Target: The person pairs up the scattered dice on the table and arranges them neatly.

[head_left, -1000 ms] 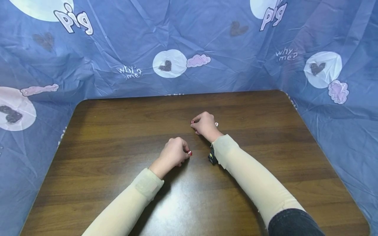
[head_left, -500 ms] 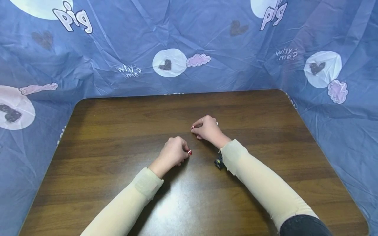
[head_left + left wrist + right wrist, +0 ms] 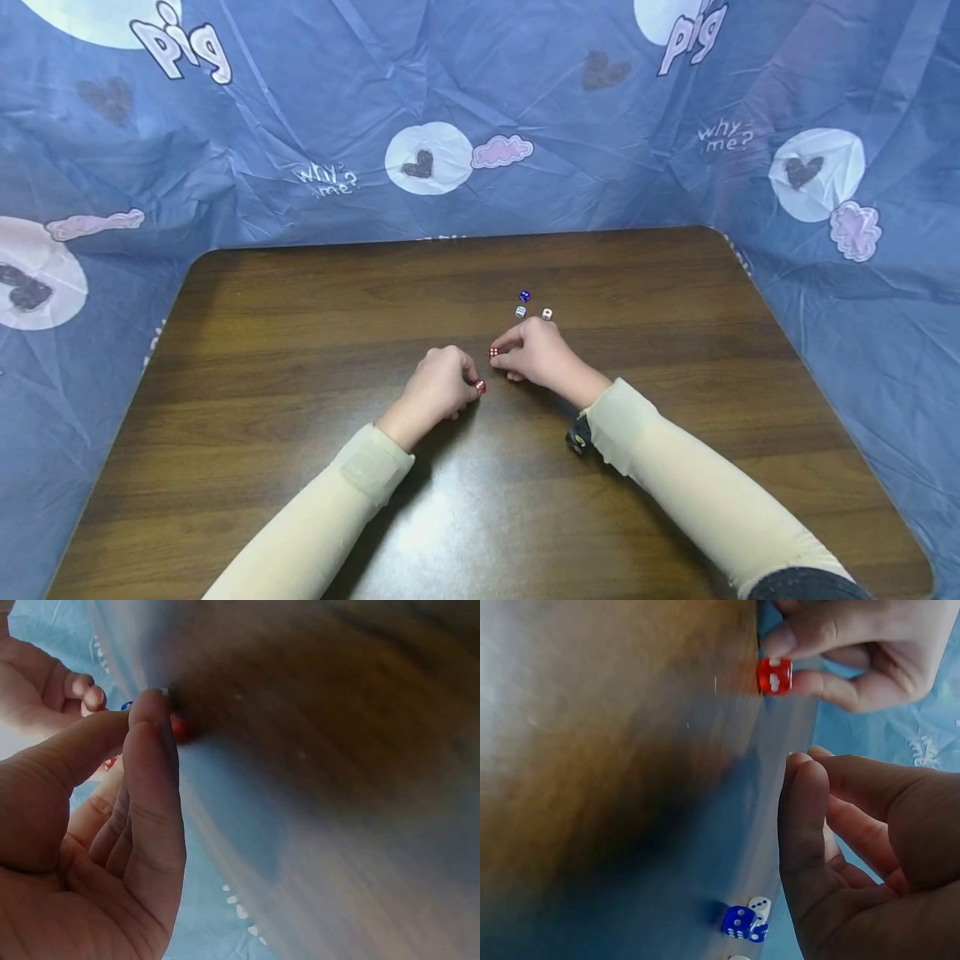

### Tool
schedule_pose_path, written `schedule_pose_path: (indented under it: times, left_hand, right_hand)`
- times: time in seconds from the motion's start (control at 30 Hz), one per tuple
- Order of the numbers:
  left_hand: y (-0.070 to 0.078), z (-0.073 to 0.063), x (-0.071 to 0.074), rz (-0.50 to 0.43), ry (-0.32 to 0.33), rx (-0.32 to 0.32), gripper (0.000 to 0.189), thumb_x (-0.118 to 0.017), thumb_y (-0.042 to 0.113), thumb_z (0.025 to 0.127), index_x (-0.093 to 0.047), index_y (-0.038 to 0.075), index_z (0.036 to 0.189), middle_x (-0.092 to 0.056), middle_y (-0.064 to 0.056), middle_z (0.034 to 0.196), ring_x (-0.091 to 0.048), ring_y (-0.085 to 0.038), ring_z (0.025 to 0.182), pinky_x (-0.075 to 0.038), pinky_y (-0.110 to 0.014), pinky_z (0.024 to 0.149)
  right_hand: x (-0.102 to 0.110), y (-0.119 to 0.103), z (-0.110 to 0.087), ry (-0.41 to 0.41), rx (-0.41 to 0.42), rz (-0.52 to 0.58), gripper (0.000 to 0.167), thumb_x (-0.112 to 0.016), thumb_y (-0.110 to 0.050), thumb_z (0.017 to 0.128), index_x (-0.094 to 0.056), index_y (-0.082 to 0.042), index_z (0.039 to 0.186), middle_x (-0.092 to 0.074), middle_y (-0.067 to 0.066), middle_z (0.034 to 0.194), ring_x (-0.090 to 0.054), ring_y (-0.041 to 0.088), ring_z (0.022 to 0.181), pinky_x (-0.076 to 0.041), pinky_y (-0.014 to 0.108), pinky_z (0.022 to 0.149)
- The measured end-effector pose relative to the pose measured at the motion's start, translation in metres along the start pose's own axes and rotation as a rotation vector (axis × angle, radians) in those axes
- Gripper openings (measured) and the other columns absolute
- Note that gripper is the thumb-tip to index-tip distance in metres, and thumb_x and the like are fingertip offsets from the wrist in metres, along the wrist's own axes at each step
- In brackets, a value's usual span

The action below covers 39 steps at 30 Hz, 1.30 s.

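So far, the left hand (image 3: 441,382) pinches one red die (image 3: 481,387), the right hand (image 3: 542,354) another red die (image 3: 493,353) mid-frame, while other dice (image 3: 525,296) lie ungripped above.

Snug cream left sleeve (image 3: 315,525) and matching right sleeve (image 3: 712,487) cover the person's forearms, each ending in a grey-green wrist band (image 3: 373,468); a small black device (image 3: 578,436) bears a yellow-green mark at the right cuff; black upper sleeve (image 3: 810,585) shows toward the near right corner of the bench (image 3: 862,533).
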<state>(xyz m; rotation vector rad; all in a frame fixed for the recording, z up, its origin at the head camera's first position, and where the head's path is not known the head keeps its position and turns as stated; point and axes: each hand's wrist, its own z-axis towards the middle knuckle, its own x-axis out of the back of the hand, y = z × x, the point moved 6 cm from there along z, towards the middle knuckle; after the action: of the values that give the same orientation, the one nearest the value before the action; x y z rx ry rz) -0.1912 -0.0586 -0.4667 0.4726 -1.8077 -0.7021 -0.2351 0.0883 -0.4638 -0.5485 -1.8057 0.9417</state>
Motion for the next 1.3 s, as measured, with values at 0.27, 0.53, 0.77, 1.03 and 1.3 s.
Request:
schedule_pose_path:
  times: [0.27,0.53,0.77,1.03,1.3]
  left_hand:
    - [0.000,0.000,0.001,-0.008,0.006,-0.004,0.017,-0.080,0.002,0.083,-0.071,0.012,0.071,-0.063,-0.001,0.052,-0.062,-0.017,0.041,-0.052,-0.028,0.039]
    - [-0.001,-0.001,0.001,-0.003,0.019,-0.001,0.018,-0.081,0.004,0.083,-0.070,0.013,0.071,-0.063,0.000,0.051,-0.063,-0.018,0.041,-0.052,-0.028,0.039]
    - [0.000,-0.001,0.000,0.005,0.020,0.012,0.020,-0.081,0.004,0.083,-0.069,0.014,0.070,-0.060,0.002,0.048,-0.060,-0.014,0.037,-0.052,-0.028,0.039]
    - [0.000,-0.001,0.001,-0.001,0.023,0.013,0.018,-0.083,0.004,0.081,-0.069,0.013,0.073,-0.060,0.003,0.049,-0.062,-0.015,0.039,-0.052,-0.028,0.040]
    - [0.000,0.000,0.002,0.012,0.034,0.016,0.019,-0.084,0.004,0.081,-0.069,0.013,0.073,-0.061,0.002,0.049,-0.059,-0.012,0.037,-0.052,-0.028,0.040]
  right_hand:
    - [-0.012,-0.001,-0.016,-0.049,0.030,-0.050,0.010,-0.081,-0.009,0.087,-0.081,-0.007,0.097,-0.073,0.000,0.073,-0.067,0.014,0.056,-0.056,0.026,0.052]
    - [-0.024,0.002,-0.020,-0.058,0.100,-0.101,0.008,-0.084,-0.008,0.084,-0.082,-0.010,0.092,-0.067,-0.001,0.058,-0.059,0.008,0.047,-0.050,0.023,0.046]
    - [-0.027,0.004,-0.019,-0.053,0.124,-0.108,0.009,-0.084,-0.007,0.084,-0.082,-0.009,0.092,-0.067,-0.002,0.058,-0.059,0.009,0.046,-0.050,0.023,0.045]
    - [-0.025,0.002,-0.021,-0.047,0.139,-0.125,0.014,-0.086,-0.007,0.082,-0.082,-0.009,0.096,-0.065,-0.005,0.057,-0.059,0.008,0.047,-0.049,0.022,0.046]
    - [-0.023,0.005,-0.022,-0.023,0.122,-0.124,0.013,-0.086,-0.008,0.082,-0.081,-0.009,0.094,-0.064,-0.005,0.056,-0.058,0.008,0.046,-0.048,0.022,0.045]
